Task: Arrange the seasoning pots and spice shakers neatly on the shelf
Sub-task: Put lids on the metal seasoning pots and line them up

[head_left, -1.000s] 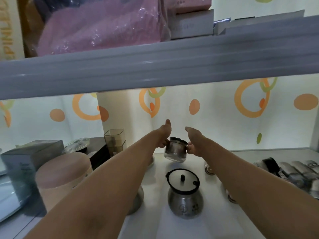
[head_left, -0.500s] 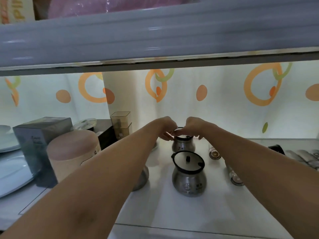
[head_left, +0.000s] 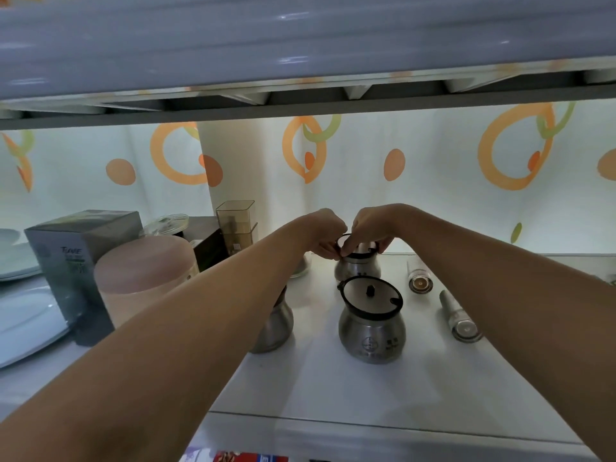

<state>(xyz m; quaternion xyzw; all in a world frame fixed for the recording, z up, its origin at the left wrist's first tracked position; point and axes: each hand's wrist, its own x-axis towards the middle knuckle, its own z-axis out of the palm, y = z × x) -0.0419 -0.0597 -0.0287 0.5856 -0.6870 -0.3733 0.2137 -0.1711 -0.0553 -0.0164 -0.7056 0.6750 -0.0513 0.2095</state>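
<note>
A steel seasoning pot point(head_left: 357, 270) stands at the back of the white shelf point(head_left: 350, 388). My left hand point(head_left: 325, 233) and my right hand point(head_left: 371, 230) both pinch its black-rimmed lid, which is tilted up at the left. In front of it stands a second steel pot point(head_left: 371, 328) with a clear lid and black knob. A third pot point(head_left: 275, 325) is half hidden under my left forearm. Two spice shakers point(head_left: 418, 278) point(head_left: 460, 316) lie on their sides at the right.
A pink canister point(head_left: 143, 278), a grey box point(head_left: 73, 261), white plates point(head_left: 23, 315), a dark box and stacked smoky plastic containers point(head_left: 235, 225) crowd the left. A shelf board point(head_left: 300, 51) hangs low overhead. Bare shelf lies near the front edge.
The far pot was held up tilted between both hands; now it stands on the shelf behind the front pot, and both hands have shifted to its lid. The camera has dropped lower.
</note>
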